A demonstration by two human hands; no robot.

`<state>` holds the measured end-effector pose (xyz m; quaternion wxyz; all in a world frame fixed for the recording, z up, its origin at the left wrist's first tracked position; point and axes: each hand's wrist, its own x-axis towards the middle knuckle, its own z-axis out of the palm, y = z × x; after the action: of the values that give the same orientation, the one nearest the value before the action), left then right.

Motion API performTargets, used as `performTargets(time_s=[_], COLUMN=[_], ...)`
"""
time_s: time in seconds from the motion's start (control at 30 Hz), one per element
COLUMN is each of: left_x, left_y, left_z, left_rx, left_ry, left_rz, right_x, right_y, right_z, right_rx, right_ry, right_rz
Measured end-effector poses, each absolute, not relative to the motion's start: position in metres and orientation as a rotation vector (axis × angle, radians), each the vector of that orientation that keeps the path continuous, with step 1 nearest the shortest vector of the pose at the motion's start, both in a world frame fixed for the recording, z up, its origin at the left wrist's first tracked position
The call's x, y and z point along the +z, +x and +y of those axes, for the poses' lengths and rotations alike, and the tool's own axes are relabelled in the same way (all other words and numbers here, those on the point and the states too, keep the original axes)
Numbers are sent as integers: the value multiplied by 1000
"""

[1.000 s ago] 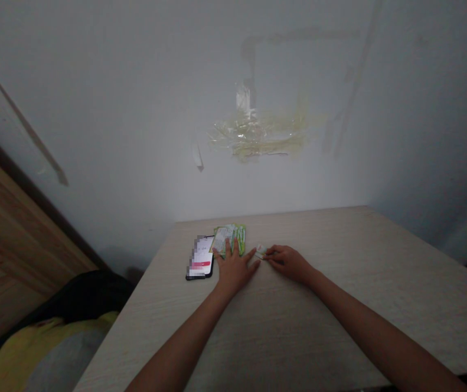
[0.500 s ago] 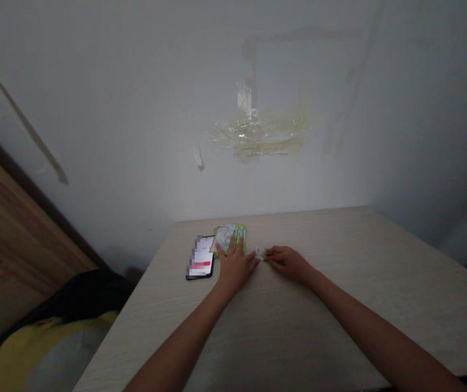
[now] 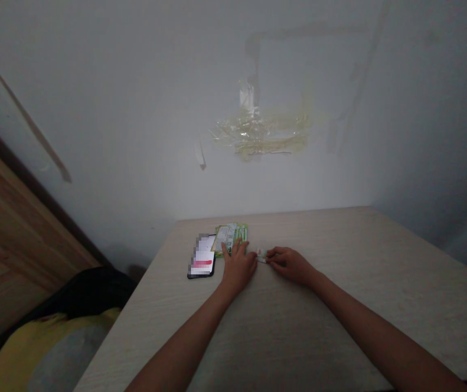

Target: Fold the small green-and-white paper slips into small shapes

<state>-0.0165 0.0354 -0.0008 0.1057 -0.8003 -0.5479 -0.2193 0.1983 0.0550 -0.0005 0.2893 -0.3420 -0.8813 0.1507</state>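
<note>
My left hand (image 3: 238,267) lies flat on the pale wooden table (image 3: 299,326), fingers stretched out, fingertips touching a small stack of green and white packets (image 3: 231,235). My right hand (image 3: 288,262) rests just to its right, fingers pinched on a small folded piece of the same green and white packaging (image 3: 262,255). My left thumb reaches toward that small piece. A black phone (image 3: 202,256) with a lit screen lies left of the packets.
The table stands against a white wall with old tape remains (image 3: 258,133). A wooden panel (image 3: 8,228) slants along the left. Dark, yellow and grey cloth (image 3: 54,337) lies below the table's left edge.
My left hand has drawn its fingers closer together and slid slightly right toward the right hand. The right hand still pinches the small piece in the same spot.
</note>
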Motion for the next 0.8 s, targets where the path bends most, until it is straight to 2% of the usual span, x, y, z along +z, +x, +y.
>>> performTargets(time_s=[0.8], left_x=[-1], left_y=[-15], left_z=[43], left_rx=[-562], left_ry=[-2290], left_rz=[-1716], right_x=[0], right_y=[197], right_z=[55], right_rx=[494], right_ry=[-910], right_rz=[-2305])
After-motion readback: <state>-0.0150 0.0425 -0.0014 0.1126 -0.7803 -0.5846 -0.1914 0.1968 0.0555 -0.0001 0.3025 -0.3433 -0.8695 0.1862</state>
